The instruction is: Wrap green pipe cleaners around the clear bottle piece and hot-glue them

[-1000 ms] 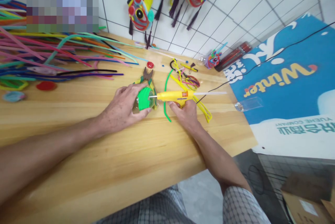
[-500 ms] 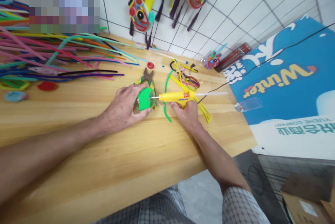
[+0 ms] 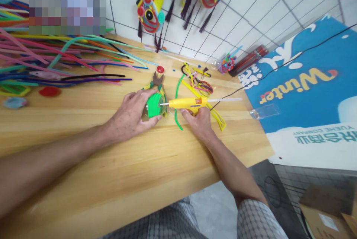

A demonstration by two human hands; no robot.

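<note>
My left hand (image 3: 134, 114) is closed around a clear rounded plastic piece, perhaps a bottle end, wrapped with green strips (image 3: 154, 105). In my right hand (image 3: 199, 120) is a yellow hot glue gun (image 3: 184, 103), gripped by its handle. The gun's metal nozzle points left and meets the right side of the green-wrapped piece; whether glue is coming out is too small to tell. A clear glue stick (image 3: 227, 99) juts from the gun's back. Just behind my left hand lie pliers (image 3: 158, 79), their handles partly hidden. A green strip (image 3: 176, 108) curves on the table below the gun.
Many coloured strips (image 3: 69, 54) spread over the table's left. Yellow strips (image 3: 219, 118) and a small tangle (image 3: 203, 87) lie beyond the gun. A black cord (image 3: 259, 79) crosses a blue banner (image 3: 301, 71) at right. Decorated masks (image 3: 150, 15) hang on the tiled wall.
Almost nothing differs. Both hands, the glue gun and the green-wrapped piece stay in place, with only a very slight shift of the view.
</note>
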